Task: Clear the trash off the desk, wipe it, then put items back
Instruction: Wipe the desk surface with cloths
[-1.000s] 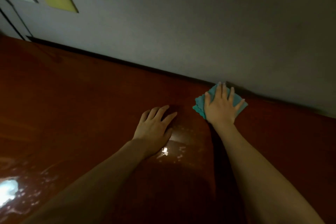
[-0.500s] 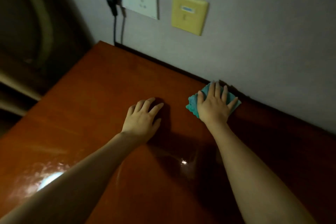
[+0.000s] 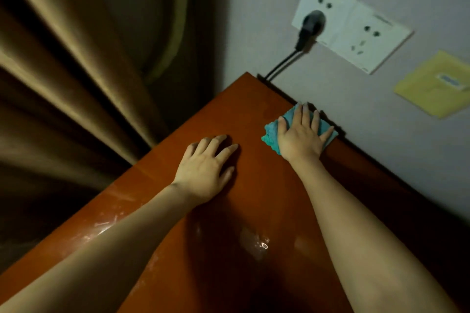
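Cloth (image 3: 270, 134) of blue-green color lies on the desk (image 3: 157, 193), right at the back edge where the desk meets the wall (image 3: 356, 109). It sits near the far left corner of the desk. The right hand (image 3: 301, 137) lies flat on top of the cloth and presses it down. Its fingers are straight and spread, and the tips reach the back edge by the wall. Bits of cloth stick out on the left of the hand and under the little finger on the right.

The left hand (image 3: 206, 170) rests on the bare desk, just beside the cloth but not touching it. It is closer to the left edge of the desk. Its palm is down and its fingers are loose and a little bent. It holds nothing.

Both arms reach out from the near edge of the desk toward the wall. The desk is shiny, with a wet-looking bright spot between the arms.

On the wall above the corner is a white socket plate (image 3: 356, 25) with a black plug (image 3: 311, 24) in it, and its cord (image 3: 281, 65) runs down behind the desk. A yellow plate (image 3: 432, 84) is next to it. A curtain (image 3: 76, 71) hangs past the left edge.
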A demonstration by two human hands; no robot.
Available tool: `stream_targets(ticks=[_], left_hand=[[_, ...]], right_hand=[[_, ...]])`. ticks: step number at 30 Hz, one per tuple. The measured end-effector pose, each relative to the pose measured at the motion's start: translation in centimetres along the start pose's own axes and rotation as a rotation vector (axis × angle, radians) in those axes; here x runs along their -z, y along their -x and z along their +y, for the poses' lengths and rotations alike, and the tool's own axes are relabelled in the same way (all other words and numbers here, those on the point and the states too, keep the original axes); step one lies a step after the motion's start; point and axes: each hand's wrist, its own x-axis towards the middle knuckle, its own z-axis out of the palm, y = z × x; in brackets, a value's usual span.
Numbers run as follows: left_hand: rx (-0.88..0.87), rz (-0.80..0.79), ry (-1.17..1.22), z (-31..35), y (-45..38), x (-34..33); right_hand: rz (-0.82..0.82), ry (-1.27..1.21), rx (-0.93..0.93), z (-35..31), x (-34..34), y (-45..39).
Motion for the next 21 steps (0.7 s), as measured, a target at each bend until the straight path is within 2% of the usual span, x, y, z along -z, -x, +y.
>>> stream_targets(ticks=[4,12,17,21], left_hand=[[0.096,0.054,0.075,-2.5,-1.2,0.6],[0.134,0.067,0.043,-6.7,-0.1,0.2],[0.181,0.082,0.054,-6.0,0.5,-0.1],[0.220,0.078,0.034,-4.2,1.5,-0.1]], right_hand=[[0.004,-0.011,0.059,-5.1,-0.1,-2.1],[-0.006,0.004,0.252,-13.4,-0.7,-3.8],[-0.016,0.044,0.382,-14.3,-0.9,-1.9],[-0.020,0.020,0.407,-12.8,-1.1,0.9]])
